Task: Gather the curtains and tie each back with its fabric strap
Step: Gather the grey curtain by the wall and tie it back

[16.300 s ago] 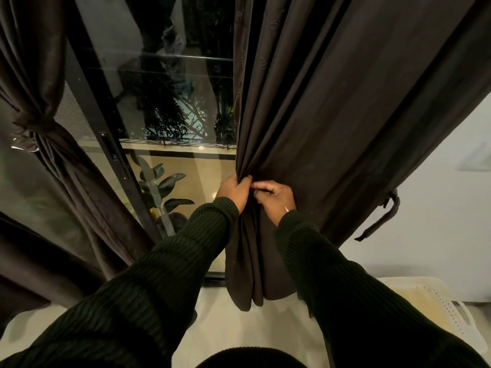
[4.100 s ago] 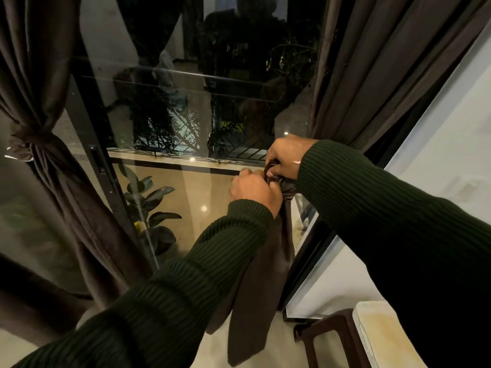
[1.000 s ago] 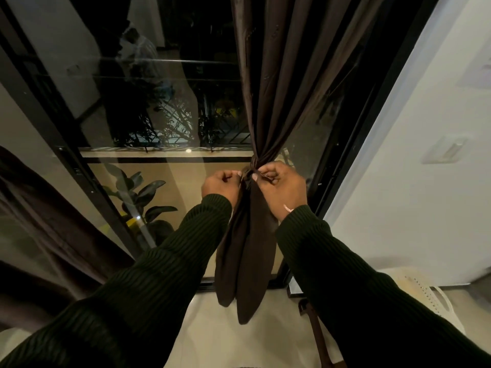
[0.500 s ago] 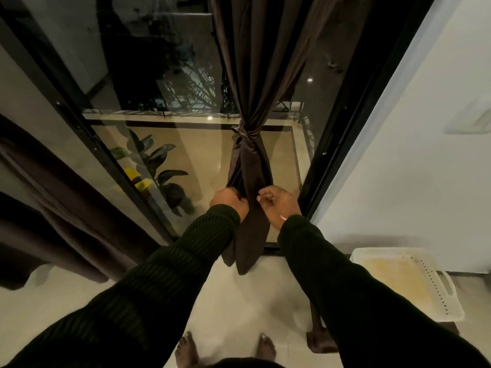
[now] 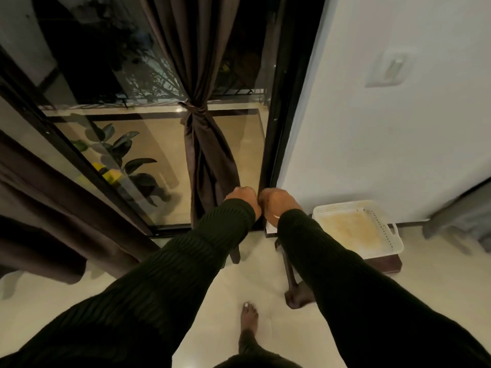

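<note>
The dark brown right curtain (image 5: 204,155) hangs gathered in front of the glass door, cinched by its fabric strap (image 5: 195,109) knotted around it. Its tail falls loose below the knot. My left hand (image 5: 244,197) is low at the tail's right edge, touching it, fingers curled under and hidden. My right hand (image 5: 277,201) is a fist right beside it, in front of the black door frame (image 5: 273,128), with nothing seen in it. The left curtain (image 5: 39,205) drapes across the left edge; its strap is out of view.
A white perforated basket (image 5: 393,235) sits on a dark wooden stool (image 5: 295,293) against the white wall, right of my hands. A wall switch (image 5: 390,70) is higher up. A potted plant (image 5: 119,155) stands outside the glass. My bare foot (image 5: 249,317) is on the pale tiled floor.
The curtain was gathered and its strap knotted. Over the last second my hands left the knot, slid down the tail and moved right; my view tilted down towards the floor.
</note>
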